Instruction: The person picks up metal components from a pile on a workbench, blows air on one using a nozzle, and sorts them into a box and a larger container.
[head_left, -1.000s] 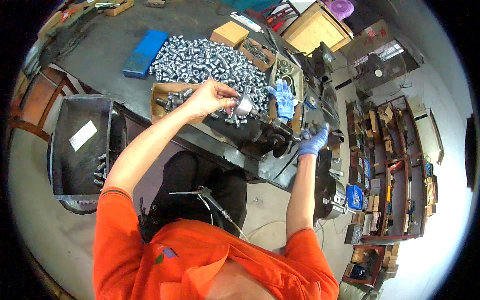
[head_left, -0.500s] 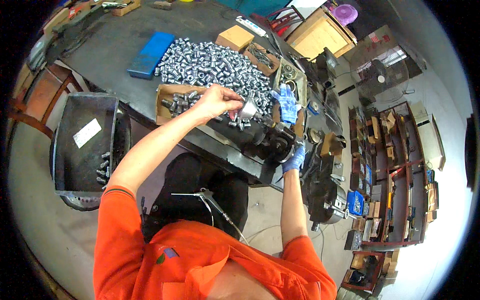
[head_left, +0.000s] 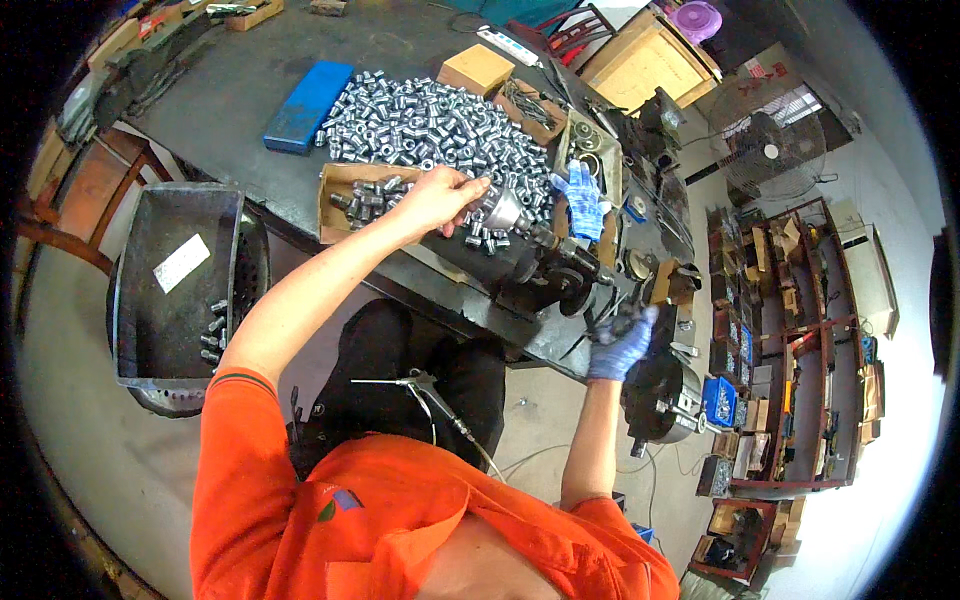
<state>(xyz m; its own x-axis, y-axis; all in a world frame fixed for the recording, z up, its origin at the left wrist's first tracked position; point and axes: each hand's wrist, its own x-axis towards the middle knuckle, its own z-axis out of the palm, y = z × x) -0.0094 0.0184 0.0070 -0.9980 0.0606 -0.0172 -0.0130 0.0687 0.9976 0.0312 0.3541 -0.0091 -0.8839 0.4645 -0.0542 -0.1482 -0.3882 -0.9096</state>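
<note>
My bare left hand (head_left: 442, 203) is closed in a pinch at the front of a metal chuck (head_left: 505, 212) on a dark bench spindle device (head_left: 560, 275). What its fingers hold there is hidden. My right hand (head_left: 622, 345), in a blue glove, is smeared by motion beside the device's right end, at the bench edge; its fingers do not show clearly. Short shiny metal sleeves (head_left: 430, 125) lie heaped behind the chuck. More sleeves (head_left: 370, 200) fill a cardboard box (head_left: 333, 235) left of my left hand.
A spare blue-and-white glove (head_left: 582, 205) lies behind the device. A blue case (head_left: 308, 108) and a wooden block (head_left: 473, 70) flank the heap. At left stands a black bin (head_left: 150, 340) with a few sleeves. An air gun (head_left: 425, 385) rests on my lap.
My right hand has moved right and toward me, away from the round end of the device. My left hand stays at the chuck. The view has shifted slightly.
</note>
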